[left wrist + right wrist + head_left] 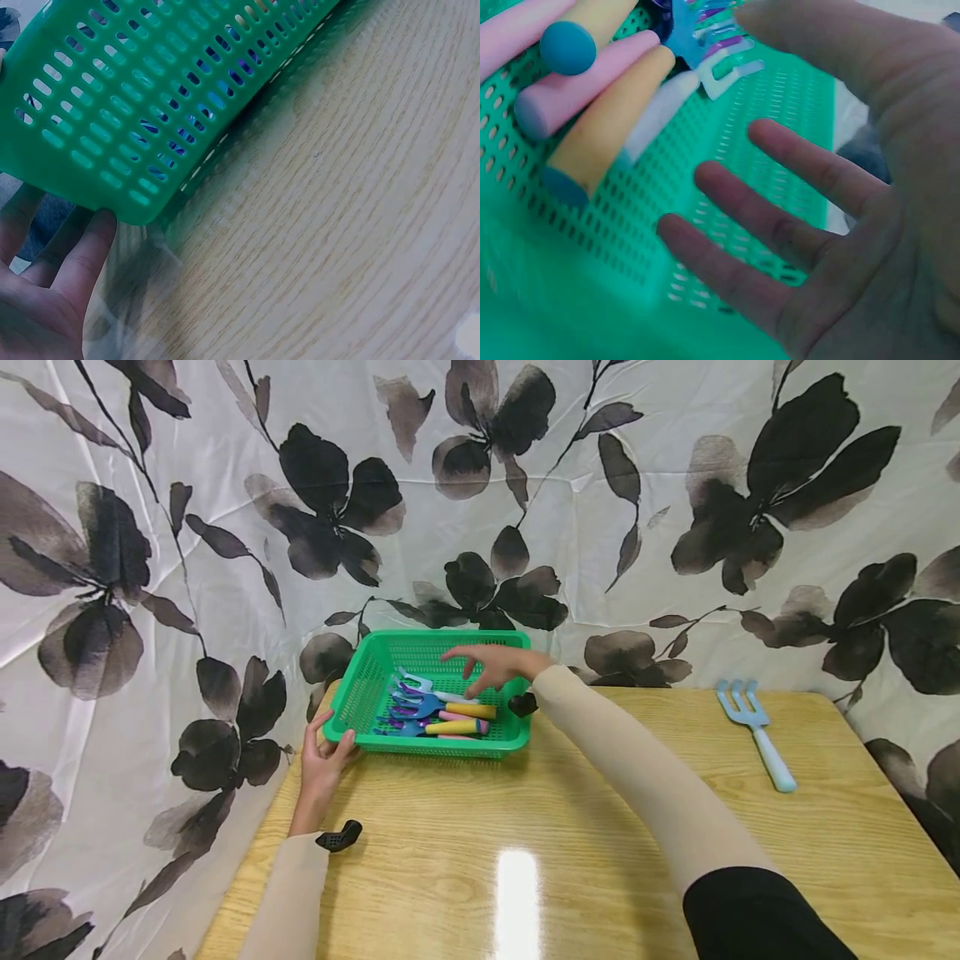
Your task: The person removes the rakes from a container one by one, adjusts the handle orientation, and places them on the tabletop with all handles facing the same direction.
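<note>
A green plastic basket (431, 752) with slotted walls stands at the table's left back. Inside lie several garden hand forks with blue, purple or pale tines, among them one with a yellow handle (471, 711); pink and whitish handles show too. My left hand (322, 772) holds the basket's front left corner, thumb and fingers at its rim. Over the basket's right half hovers my right hand (495, 667), fingers spread and grasping nothing. In the right wrist view, a whitish handle (660, 116) lies beyond the yellow one. A light blue hand fork (759, 735) lies apart on the table's right.
The wooden table (420, 860) carries a bright light reflection near its front. A floral cloth (600, 543) hangs close behind the table and along its left side. The basket's back wall stands near that cloth.
</note>
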Demonstrator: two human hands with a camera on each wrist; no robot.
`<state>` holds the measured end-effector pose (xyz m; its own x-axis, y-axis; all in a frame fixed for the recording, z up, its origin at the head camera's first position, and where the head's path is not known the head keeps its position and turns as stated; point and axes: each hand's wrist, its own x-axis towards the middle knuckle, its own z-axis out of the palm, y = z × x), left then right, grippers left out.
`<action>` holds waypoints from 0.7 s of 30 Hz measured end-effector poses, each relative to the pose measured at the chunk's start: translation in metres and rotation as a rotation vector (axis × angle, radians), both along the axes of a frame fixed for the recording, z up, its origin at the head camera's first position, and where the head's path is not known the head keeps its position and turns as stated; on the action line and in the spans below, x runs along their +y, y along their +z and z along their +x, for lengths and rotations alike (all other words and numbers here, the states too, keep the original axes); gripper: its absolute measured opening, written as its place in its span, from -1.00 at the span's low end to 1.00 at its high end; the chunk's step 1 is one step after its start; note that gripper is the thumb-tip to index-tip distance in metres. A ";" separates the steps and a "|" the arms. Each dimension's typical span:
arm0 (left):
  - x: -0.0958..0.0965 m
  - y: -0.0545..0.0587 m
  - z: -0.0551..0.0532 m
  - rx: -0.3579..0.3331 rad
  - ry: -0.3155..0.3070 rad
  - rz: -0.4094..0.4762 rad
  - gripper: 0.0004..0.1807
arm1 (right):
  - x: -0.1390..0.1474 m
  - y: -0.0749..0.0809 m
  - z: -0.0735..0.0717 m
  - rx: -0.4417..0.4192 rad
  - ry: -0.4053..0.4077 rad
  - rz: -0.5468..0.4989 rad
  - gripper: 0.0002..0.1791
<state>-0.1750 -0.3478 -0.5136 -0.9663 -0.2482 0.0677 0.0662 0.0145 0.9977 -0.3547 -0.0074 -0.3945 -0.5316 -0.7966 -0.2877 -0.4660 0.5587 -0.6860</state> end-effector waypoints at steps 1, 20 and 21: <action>0.000 0.000 0.000 0.002 0.000 0.000 -0.26 | -0.004 -0.002 0.001 -0.025 0.000 0.016 -0.10; -0.002 -0.002 -0.003 -0.012 -0.020 0.067 -0.25 | -0.025 -0.040 0.000 -0.111 -0.053 0.186 -0.35; -0.002 -0.002 -0.003 -0.006 -0.018 0.062 -0.26 | -0.026 -0.041 0.000 -0.108 -0.052 0.186 -0.36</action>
